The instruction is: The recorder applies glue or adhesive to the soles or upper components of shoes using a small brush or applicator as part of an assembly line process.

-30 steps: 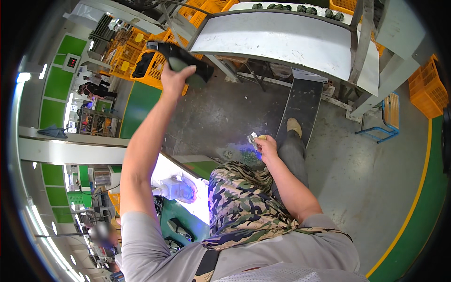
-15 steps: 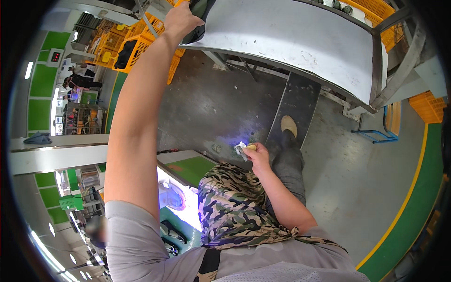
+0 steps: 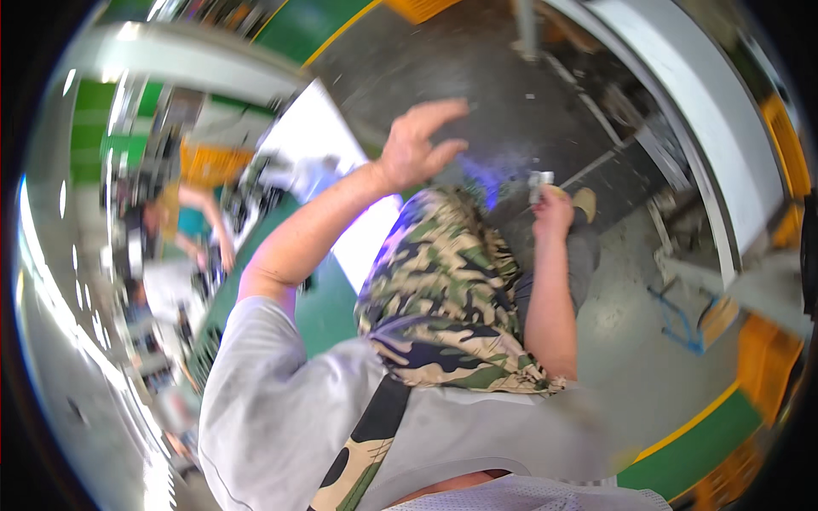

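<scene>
Above the camouflage apron (image 3: 443, 289) on my lap, my left hand (image 3: 422, 143) hangs in the air with its fingers apart and nothing in it. It is nearest to a brightly lit white surface (image 3: 311, 128) on the left. Out to the right, over the floor, my right hand (image 3: 554, 211) is closed around a small whitish and yellowish object (image 3: 541, 180). Blur and size hide what kind of object this is. A violet-blue glow falls on the floor between the two hands.
A green worktop (image 3: 319, 319) extends along my left, where dark items (image 3: 264, 187) lie and a co-worker (image 3: 183, 217) reaches in. A long white table (image 3: 673, 51) curves along the right. Orange crates (image 3: 767, 353) and a blue-framed stool (image 3: 677, 319) stand at the lower right.
My left hand has come away from the dark item at the white table and back over my lap, empty. My view has turned left. My right hand still holds the small object.
</scene>
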`<action>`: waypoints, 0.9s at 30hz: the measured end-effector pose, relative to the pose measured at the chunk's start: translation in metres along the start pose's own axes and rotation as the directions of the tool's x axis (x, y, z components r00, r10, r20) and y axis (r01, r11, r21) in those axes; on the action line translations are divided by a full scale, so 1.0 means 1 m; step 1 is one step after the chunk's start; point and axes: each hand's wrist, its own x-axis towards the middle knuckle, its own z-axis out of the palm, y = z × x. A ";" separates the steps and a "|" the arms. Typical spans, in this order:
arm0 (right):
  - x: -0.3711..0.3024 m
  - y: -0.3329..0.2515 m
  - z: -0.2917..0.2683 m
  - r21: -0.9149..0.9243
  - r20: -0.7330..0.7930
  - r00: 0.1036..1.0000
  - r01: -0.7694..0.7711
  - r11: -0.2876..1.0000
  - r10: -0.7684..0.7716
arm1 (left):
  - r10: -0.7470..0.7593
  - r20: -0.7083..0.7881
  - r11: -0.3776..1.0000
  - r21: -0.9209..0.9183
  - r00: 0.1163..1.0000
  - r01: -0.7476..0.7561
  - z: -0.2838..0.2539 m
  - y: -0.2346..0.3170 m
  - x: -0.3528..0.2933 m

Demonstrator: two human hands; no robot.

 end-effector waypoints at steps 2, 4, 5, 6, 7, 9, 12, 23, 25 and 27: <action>0.011 -0.001 -0.013 -0.066 0.060 0.998 -0.033 0.997 0.037 | -0.276 -0.018 0.961 -0.010 0.961 0.276 -0.021 -0.022 -0.121; 0.015 -0.001 -0.019 -0.061 0.105 0.987 -0.117 0.991 0.123 | -0.647 -0.017 0.761 0.034 0.762 0.647 -0.043 -0.049 -0.250; 0.018 -0.003 -0.027 -0.075 0.130 0.980 -0.141 0.987 0.150 | -0.799 -0.055 0.597 0.051 0.599 0.801 -0.052 -0.059 -0.310; 0.017 0.000 -0.033 -0.089 0.151 0.972 -0.165 0.982 0.177 | -0.910 -0.085 0.402 0.052 0.405 0.914 -0.061 -0.066 -0.368; 0.013 0.012 -0.025 -0.145 0.195 0.960 -0.176 0.974 0.203 | -0.938 -0.191 0.282 0.060 0.288 0.958 -0.075 -0.069 -0.429; 0.007 0.018 -0.016 -0.164 0.075 0.964 -0.240 0.957 0.255 | -0.951 -0.297 0.077 0.030 0.083 0.997 -0.096 -0.071 -0.516; -0.011 0.019 0.010 -0.234 0.082 0.964 -0.228 0.945 0.253 | -0.933 -0.343 -0.138 0.054 -0.112 0.989 -0.114 -0.086 -0.586; -0.068 -0.029 0.079 -0.363 0.256 0.958 -0.029 0.931 0.130 | -0.904 -0.388 -0.175 -0.046 -0.179 0.984 -0.127 -0.215 -0.558; -0.072 -0.034 0.083 -0.386 0.275 0.951 -0.028 0.922 0.144 | -0.911 -0.300 -0.292 -0.013 -0.283 0.956 -0.125 -0.225 -0.562; -0.073 -0.042 0.075 -0.377 0.266 0.955 -0.022 0.926 0.131 | -0.921 -0.288 -0.281 0.026 -0.262 0.959 -0.127 -0.230 -0.550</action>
